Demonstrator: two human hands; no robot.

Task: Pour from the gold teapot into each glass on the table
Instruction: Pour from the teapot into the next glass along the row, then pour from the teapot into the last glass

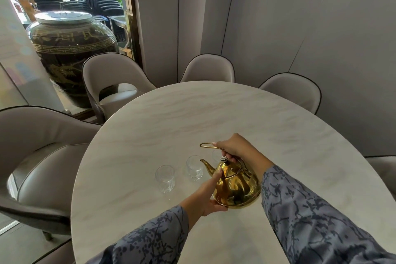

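The gold teapot (236,186) sits near the middle of the round marble table (150,135), spout pointing left and away. My right hand (235,148) grips its wire handle from above. My left hand (205,196) presses against the pot's left side, index finger up along the body near the lid. A clear glass (165,178) stands left of the pot. A second glass (194,167) stands just beyond the spout tip. A third glass (215,155) is mostly hidden behind my right hand.
Grey padded chairs ring the table: one at the left (42,156), one at back left (113,79), one at back centre (209,68), one at back right (293,90). A large dark jar (70,49) stands by the window.
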